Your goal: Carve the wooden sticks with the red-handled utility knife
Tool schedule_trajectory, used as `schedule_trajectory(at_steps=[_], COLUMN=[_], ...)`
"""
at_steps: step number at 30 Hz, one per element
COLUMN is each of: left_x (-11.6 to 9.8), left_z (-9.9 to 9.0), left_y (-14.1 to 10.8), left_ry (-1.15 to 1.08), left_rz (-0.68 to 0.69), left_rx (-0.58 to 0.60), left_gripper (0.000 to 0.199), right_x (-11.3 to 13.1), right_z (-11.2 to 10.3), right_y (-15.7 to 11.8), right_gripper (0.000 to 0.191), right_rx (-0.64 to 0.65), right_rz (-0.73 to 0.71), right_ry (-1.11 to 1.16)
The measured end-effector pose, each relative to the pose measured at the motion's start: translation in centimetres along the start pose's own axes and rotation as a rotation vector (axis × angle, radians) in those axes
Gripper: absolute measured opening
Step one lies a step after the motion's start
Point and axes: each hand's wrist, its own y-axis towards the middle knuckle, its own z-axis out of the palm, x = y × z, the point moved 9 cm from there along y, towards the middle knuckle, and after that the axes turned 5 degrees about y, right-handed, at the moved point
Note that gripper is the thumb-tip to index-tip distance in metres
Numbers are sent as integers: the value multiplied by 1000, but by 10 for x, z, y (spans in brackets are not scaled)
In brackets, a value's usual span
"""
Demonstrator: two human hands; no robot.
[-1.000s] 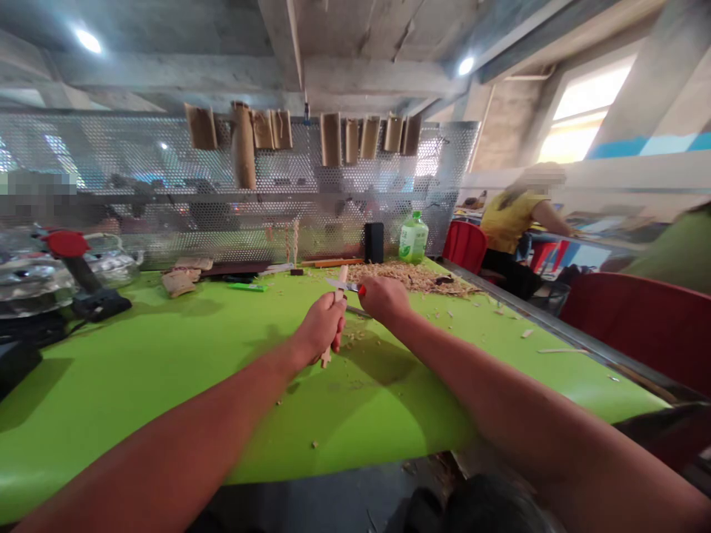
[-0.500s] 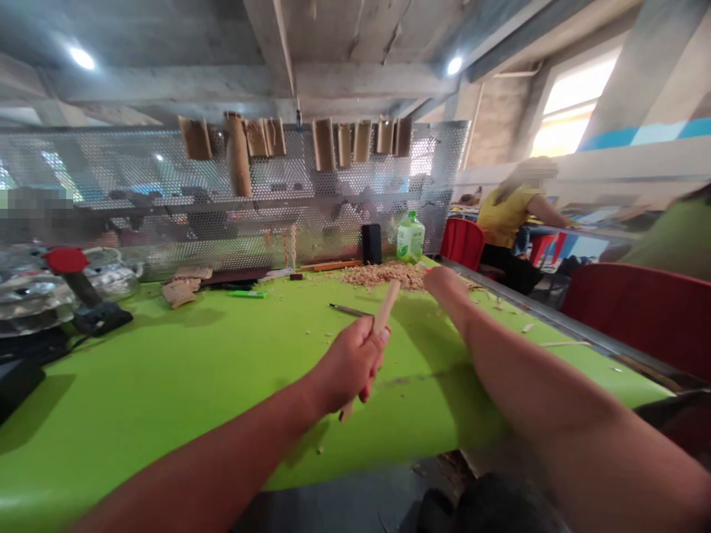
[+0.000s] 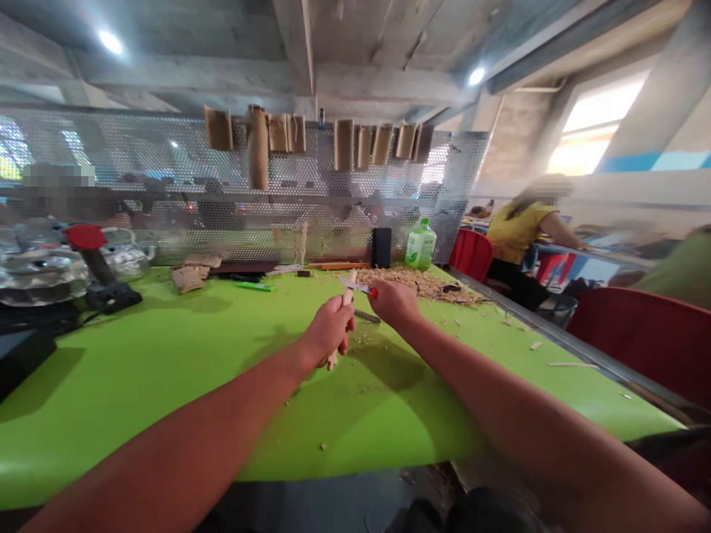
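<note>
Back beside the wooden stick (image 3: 349, 297) comes the right hand (image 3: 395, 302), which half a second ago was well apart from it; the left hand (image 3: 332, 331) and the stick now sit further left and higher in the frame. The stick is just below the centre of the picture, held above the green table (image 3: 167, 370). Its long axis runs steeply, leaning a little right: the plain upper end points toward the top of the frame and the far side of the table, the notched lower end toward the bottom edge. The left hand is closed around the stick's middle, both ends sticking out. The right hand is curled shut around the red handle of a knife (image 3: 359, 286), its fingers mostly hidden. The blade points left and lies across the stick near its upper end; whether it touches the wood, I cannot tell.

Just right of the stick, a dark slim tool (image 3: 367, 317) lies on the table, with small chips below it. Behind the right hand spreads a heap of shavings (image 3: 425, 283), and beyond that stand a green bottle (image 3: 421, 246) and a black box (image 3: 381, 248). Left of centre lies a bright green object (image 3: 254, 286). At the right, a person in yellow (image 3: 515, 228) sits by a red chair (image 3: 471, 253).
</note>
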Motion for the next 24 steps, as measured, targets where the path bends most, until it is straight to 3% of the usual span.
schedule_trajectory(at_steps=[9, 24], left_x=[-2, -8], left_z=[1, 13], left_y=[-1, -6], left_ry=[143, 101], left_rz=[11, -121], left_rx=[-60, 24], left_gripper=[18, 24], right_x=[5, -9], right_z=[-4, 3], right_y=[2, 14], right_gripper=[30, 32], right_rx=[11, 70], right_rz=[-1, -22], right_ry=[-14, 5])
